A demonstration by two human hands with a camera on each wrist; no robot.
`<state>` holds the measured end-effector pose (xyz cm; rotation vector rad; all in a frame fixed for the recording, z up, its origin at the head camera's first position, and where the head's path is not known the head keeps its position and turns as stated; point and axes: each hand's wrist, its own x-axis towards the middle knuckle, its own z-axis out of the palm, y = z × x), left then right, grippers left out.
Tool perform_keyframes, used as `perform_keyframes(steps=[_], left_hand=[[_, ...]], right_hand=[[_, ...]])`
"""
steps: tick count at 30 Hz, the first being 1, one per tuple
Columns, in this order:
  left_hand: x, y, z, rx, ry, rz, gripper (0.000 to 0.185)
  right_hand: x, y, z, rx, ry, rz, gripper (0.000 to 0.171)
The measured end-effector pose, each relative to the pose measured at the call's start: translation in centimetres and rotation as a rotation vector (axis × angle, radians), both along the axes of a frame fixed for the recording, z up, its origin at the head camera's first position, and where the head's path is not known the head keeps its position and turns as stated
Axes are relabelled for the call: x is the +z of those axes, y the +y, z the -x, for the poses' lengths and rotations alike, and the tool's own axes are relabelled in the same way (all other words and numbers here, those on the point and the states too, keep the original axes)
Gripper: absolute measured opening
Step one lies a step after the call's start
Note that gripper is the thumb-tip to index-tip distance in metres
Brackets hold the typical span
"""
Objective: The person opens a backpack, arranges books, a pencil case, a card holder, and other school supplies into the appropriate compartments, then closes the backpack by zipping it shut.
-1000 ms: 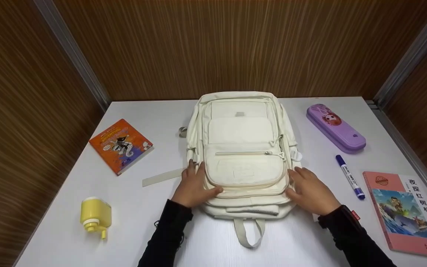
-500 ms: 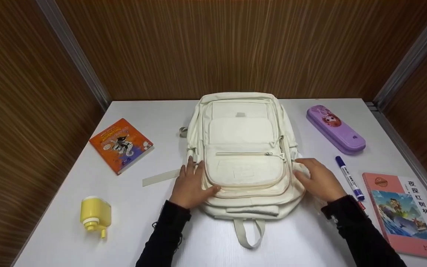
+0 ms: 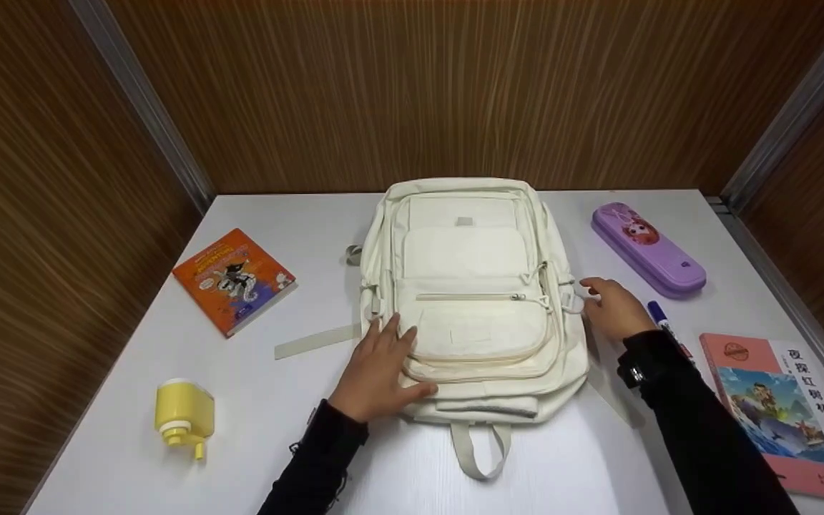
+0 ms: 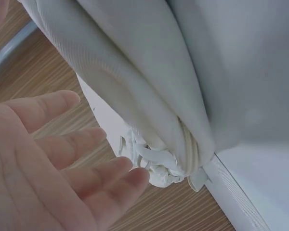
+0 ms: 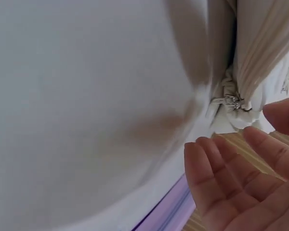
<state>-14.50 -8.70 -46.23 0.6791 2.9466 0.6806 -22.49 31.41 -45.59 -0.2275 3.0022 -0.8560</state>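
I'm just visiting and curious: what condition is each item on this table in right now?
Backpack: flat, front pocket zipped shut.
Left hand: open, resting on backpack.
Right hand: open, at the backpack's side.
Pencil case: closed.
Marker: capped.
Orange book: closed.
Pink book: closed.
Yellow bottle: lying down.

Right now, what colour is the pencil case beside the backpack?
The pencil case is purple, with a cartoon picture on its lid; the head view shows it best.
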Motion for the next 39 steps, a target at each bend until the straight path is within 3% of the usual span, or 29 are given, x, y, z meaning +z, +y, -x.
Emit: perform_keyframes(steps=[5, 12, 23, 32, 39], left_hand=[[-0.2, -0.5, -0.5, -0.029, -0.043, 0.008, 0.097], [-0.7, -1.3, -0.8, -0.052, -0.046, 0.006, 0.099], [-1.0, -1.7, -0.8, -0.083, -0.038, 0.036, 0.105], [-1.2, -1.8, -0.7, -0.075, -0.068, 0.027, 0.104], [-1.2, -1.9, -0.7, -0.083, -0.064, 0.048, 0.106]], right_hand=[[-0.4, 0.4, 1.4, 0.025, -0.027, -0.024, 0.044], [-1.2, 0.7, 2.6, 0.029, -0.067, -0.021, 0.048], [-1.2, 1.1, 3.2, 0.010, -0.137, -0.018, 0.051], [-1.3, 0.8, 2.8, -0.005, -0.049, -0.043, 0.023], [-1.1, 0.9, 2.7, 0.023, 0.009, -0.086, 0.016]])
